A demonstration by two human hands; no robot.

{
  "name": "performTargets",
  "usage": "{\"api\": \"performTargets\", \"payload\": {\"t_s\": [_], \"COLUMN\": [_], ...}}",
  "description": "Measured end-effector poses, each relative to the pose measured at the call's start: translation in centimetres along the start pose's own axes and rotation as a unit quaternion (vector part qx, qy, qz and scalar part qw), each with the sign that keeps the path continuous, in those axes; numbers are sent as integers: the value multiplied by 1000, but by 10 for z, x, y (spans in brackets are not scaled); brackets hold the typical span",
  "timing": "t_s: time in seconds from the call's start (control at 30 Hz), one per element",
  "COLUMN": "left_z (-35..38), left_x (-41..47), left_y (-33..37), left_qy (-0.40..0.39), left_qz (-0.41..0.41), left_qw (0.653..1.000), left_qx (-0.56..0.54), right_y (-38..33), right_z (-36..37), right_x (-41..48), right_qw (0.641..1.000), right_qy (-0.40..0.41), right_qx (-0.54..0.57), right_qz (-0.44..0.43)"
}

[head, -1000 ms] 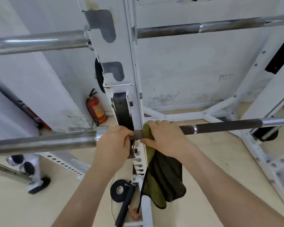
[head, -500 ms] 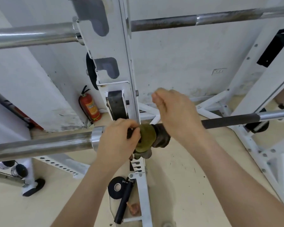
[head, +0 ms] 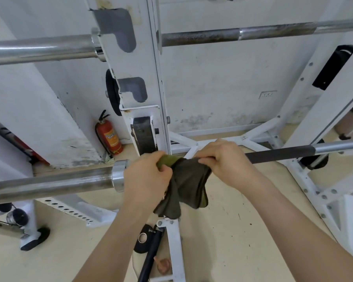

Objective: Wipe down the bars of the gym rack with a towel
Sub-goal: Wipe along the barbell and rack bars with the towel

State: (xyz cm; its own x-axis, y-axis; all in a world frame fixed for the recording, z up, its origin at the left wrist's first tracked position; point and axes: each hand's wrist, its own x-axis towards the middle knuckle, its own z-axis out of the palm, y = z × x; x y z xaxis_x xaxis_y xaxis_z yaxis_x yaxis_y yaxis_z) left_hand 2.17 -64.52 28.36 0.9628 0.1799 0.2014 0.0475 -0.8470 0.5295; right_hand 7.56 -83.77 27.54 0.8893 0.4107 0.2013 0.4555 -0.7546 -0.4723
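Gym floor (head: 232, 231), left hand (head: 146, 180), right hand (head: 224, 161) gripping towel (head: 188, 184) over barbell (head: 277, 154)

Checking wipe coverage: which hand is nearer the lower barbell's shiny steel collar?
Left. The left hand is beside the shiny steel collar; the right hand is past the dark green towel.

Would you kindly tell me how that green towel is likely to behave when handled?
Probably floppy: the towel sags in loose folds below the lower bar. Likely light: the left hand and right hand hold it by pinching. Unheld, it might slide off.
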Motion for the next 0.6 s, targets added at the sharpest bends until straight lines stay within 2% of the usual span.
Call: {"api": "performTargets", "payload": {"t_s": [0.07,0.13,0.17,0.27,0.33,0.4,0.5,0.6], "left_z": [-8,-10,-9,-3,-3,-5,-5,-4], "left_x": [0,2,3,3,4,6,14,22], "left_y": [0,4,5,2,-9,-26,-47,-61], "left_qy": [51,86,93,65,50,49,43,23], "left_qz": [-22,-8,8,31,32,41,104,131], "left_qw": [998,995,995,996,998,994,974,975], "left_qx": [-39,-47,-47,-47,-3,88,196,177], "right_y": [3,6,8,-8,-30,-52,-65,-59], "right_z": [-13,-26,-33,-40,-22,13,50,59], "right_x": [-2,-4,-5,-7,2,17,39,43], "right_qw": [997,991,988,974,971,965,964,963], "right_qy": [70,119,102,-55,-127,-170,-168,-125], "right_qx": [3,-41,-83,-183,-189,-198,-206,-233], "right_qz": [29,53,78,124,67,1,-22,-47]}}
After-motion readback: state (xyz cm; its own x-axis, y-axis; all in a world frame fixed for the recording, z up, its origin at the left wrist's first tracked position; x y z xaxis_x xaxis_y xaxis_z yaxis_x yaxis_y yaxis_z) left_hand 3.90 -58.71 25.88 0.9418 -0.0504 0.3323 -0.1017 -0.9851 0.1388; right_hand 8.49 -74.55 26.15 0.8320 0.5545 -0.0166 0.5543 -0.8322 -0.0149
